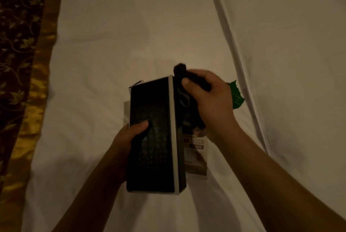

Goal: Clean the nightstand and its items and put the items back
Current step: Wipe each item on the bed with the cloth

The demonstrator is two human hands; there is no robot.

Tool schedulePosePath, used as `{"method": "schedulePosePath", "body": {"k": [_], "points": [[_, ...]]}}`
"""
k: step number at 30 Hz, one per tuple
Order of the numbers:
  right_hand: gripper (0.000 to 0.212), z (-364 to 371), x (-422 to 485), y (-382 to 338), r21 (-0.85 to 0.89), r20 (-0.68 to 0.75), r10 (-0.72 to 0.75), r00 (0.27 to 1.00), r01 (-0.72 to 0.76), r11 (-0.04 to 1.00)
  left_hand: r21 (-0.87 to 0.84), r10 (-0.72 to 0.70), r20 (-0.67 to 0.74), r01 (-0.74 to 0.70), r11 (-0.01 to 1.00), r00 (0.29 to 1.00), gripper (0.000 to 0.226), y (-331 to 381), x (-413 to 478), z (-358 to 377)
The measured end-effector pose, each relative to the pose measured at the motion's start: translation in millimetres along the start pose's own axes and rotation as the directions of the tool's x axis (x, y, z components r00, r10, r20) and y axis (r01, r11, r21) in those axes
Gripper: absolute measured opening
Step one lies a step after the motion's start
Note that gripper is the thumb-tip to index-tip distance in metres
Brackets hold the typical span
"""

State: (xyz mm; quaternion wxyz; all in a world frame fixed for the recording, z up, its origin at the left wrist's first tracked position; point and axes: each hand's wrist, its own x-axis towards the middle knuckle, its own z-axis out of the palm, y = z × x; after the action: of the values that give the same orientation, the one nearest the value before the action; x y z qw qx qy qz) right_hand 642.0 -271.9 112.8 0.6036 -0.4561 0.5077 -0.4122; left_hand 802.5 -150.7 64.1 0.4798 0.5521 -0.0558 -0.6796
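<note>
Dim head-cam view, looking down at a bed. A tall black rectangular box w/ a pale rim is held just above the white bed sheet, centre frame. Its long axis runs near-to-far, far end leaning slightly right.

The left hand takes the box from the left, about mid-length. Its grip is closed round the box, thumb on the dark top face, fingers hidden underneath. The right hand comes in from the right. Its grip is closed on a bunched dark cloth, thumb pressing it to the far end of the box's narrow right side face.

So the face being wiped lies directly left of the right grip, touching it, & the rest stretches toward the near end. Prob. next stroke: along the long axis, far to near. Nothing sits btwn cloth & box. The nightstand is not in view.

Around:
- A green leaf-shaped card lies on the sheet behind the right hand, partly hidden.
- A pale printed leaflet lies below the box's near right side; text unreadable.
- A white flat item peeks out at the far left corner; can't tell what it is.
- A dark floral bed runner w/ gold border lines the left edge.
</note>
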Motion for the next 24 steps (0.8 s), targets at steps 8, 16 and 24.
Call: {"method": "schedulePosePath", "body": {"k": [8, 16, 24], "points": [[0.029, -26.4, -94.0, 15.4, -0.302, 0.164, -0.167, 0.972, 0.211, 0.93, -0.347, -0.031, -0.03, 0.019, 0.938, 0.999, 0.082, 0.2, 12.6, 7.4], [0.02, -19.9, -97.5, 26.8, 0.218, -0.035, 0.282, 0.959, -0.267, 0.938, -0.401, 0.025, -0.096, -0.061, 0.914, 0.995, 0.061, -12.6, 5.8, 28.8], [0.02, -31.4, -107.8, 44.0, 0.125, -0.003, 0.401, 0.916, -0.398, 0.909, -0.175, 0.109, -0.151, -0.135, 0.975, 0.983, 0.05, 7.2, 0.1, 30.1]]}}
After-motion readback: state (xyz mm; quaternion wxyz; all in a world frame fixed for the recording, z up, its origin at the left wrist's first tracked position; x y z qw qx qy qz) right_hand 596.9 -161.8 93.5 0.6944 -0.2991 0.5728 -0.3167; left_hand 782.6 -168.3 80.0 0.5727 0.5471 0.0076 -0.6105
